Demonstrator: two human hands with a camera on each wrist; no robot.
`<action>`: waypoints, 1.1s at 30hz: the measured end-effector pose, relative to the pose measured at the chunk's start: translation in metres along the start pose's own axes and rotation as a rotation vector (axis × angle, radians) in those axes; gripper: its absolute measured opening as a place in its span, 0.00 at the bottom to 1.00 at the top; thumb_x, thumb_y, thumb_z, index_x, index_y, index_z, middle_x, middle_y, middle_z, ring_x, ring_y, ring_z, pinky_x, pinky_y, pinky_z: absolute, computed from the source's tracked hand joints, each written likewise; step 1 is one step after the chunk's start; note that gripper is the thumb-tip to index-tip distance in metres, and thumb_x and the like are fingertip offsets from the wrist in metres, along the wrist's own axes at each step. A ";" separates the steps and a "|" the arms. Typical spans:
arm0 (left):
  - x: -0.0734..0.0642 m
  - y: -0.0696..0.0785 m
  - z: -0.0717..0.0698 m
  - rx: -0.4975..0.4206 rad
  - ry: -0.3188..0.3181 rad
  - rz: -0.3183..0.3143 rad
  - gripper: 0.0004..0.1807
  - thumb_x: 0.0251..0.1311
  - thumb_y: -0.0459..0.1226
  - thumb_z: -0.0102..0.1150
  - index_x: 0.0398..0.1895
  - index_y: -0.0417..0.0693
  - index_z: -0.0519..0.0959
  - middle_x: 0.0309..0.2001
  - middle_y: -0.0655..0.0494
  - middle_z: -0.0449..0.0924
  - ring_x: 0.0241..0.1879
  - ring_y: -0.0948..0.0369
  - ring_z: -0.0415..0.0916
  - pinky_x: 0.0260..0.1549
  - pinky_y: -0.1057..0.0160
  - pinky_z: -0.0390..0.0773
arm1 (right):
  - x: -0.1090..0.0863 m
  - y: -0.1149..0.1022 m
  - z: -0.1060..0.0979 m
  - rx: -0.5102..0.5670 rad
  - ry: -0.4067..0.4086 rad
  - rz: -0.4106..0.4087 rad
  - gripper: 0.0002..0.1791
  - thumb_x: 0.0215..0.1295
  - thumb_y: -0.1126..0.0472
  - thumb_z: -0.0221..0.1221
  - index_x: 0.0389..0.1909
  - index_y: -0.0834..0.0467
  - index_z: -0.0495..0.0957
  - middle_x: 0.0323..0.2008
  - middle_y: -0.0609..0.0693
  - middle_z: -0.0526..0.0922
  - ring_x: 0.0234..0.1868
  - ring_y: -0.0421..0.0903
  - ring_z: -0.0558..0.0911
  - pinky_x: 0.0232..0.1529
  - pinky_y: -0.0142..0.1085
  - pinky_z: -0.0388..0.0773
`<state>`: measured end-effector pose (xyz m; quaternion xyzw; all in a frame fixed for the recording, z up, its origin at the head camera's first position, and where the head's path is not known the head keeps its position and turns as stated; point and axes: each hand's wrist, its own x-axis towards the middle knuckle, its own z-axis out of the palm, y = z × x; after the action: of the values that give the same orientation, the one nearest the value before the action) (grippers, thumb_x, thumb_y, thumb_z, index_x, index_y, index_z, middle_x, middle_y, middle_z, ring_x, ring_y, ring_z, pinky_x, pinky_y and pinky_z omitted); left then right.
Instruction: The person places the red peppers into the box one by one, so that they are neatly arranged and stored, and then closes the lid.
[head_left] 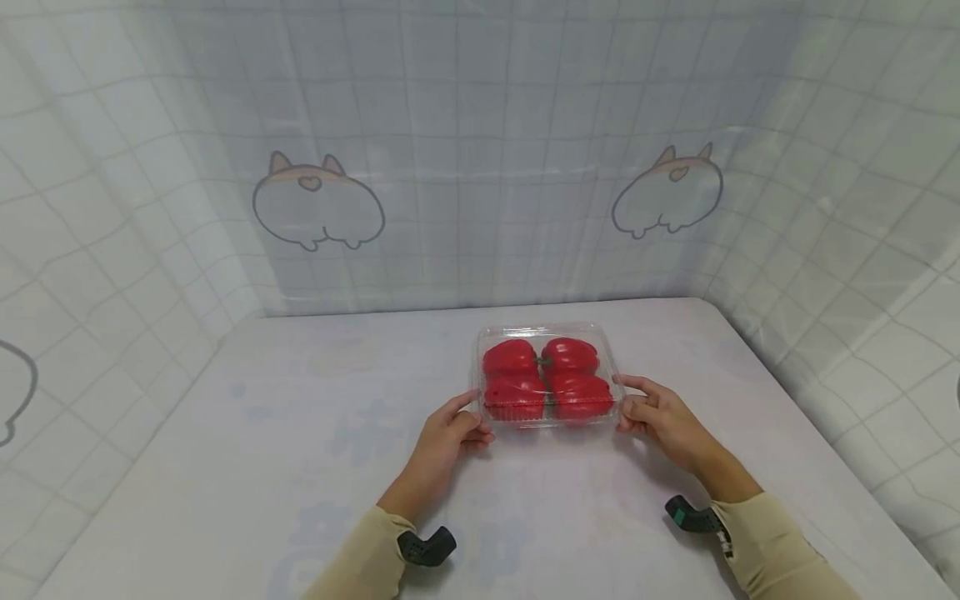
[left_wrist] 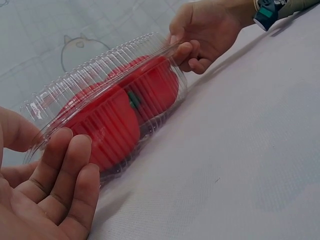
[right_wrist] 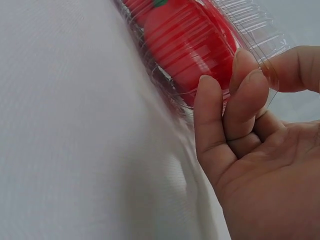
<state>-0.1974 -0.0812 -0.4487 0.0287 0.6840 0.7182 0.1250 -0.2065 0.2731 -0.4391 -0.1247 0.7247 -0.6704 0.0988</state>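
A clear plastic clamshell box [head_left: 540, 332] with a ribbed lid sits on the table, its lid down. Inside lie several red bell peppers [head_left: 514, 397], with green stems showing in the middle. At the box's near left corner my left hand [head_left: 442, 437] pinches the rim between thumb and fingers. My right hand [head_left: 667, 421] grips the rim at the right side in the same way. Up close in the left wrist view, the fingertips [left_wrist: 80, 150] lie against the ribbed side. The right wrist view shows the thumb and a finger on the clear flange [right_wrist: 270, 75].
The box rests on a white table [head_left: 360, 467] with faint bluish prints. A grid-patterned curtain [head_left: 480, 167] with cartoon animal drawings hangs along the back and both sides. Dark devices [head_left: 426, 547] are worn at both wrists, by the beige sleeves [head_left: 367, 558].
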 end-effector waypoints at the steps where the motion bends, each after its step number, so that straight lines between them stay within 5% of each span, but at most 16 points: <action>1: 0.000 0.000 0.000 0.001 0.000 -0.002 0.28 0.72 0.38 0.51 0.74 0.46 0.63 0.48 0.38 0.79 0.44 0.52 0.82 0.49 0.59 0.82 | 0.000 0.000 0.000 0.000 -0.002 -0.001 0.30 0.75 0.65 0.51 0.72 0.73 0.53 0.33 0.54 0.80 0.33 0.42 0.80 0.41 0.31 0.81; 9: 0.001 0.003 0.002 0.004 -0.004 0.000 0.28 0.72 0.39 0.51 0.74 0.46 0.63 0.48 0.37 0.79 0.44 0.53 0.81 0.49 0.59 0.81 | -0.001 -0.001 -0.002 0.023 -0.011 -0.013 0.31 0.75 0.67 0.51 0.72 0.74 0.51 0.32 0.49 0.78 0.33 0.41 0.80 0.43 0.31 0.82; 25: 0.000 0.004 -0.011 0.018 -0.047 -0.038 0.30 0.73 0.45 0.50 0.74 0.48 0.63 0.50 0.40 0.80 0.48 0.50 0.81 0.49 0.58 0.82 | 0.006 -0.001 0.003 0.095 0.073 0.123 0.28 0.75 0.63 0.43 0.72 0.70 0.57 0.31 0.52 0.74 0.32 0.44 0.77 0.45 0.37 0.83; 33: 0.005 0.015 -0.017 0.141 -0.026 -0.027 0.30 0.72 0.54 0.50 0.68 0.45 0.69 0.46 0.44 0.80 0.44 0.52 0.81 0.47 0.58 0.82 | 0.001 -0.004 -0.010 -0.074 0.198 0.120 0.25 0.79 0.57 0.46 0.67 0.69 0.66 0.37 0.55 0.77 0.38 0.47 0.79 0.44 0.35 0.83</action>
<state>-0.2082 -0.0967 -0.4361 0.0375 0.7316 0.6659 0.1411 -0.2100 0.2821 -0.4340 -0.0180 0.7614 -0.6451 0.0621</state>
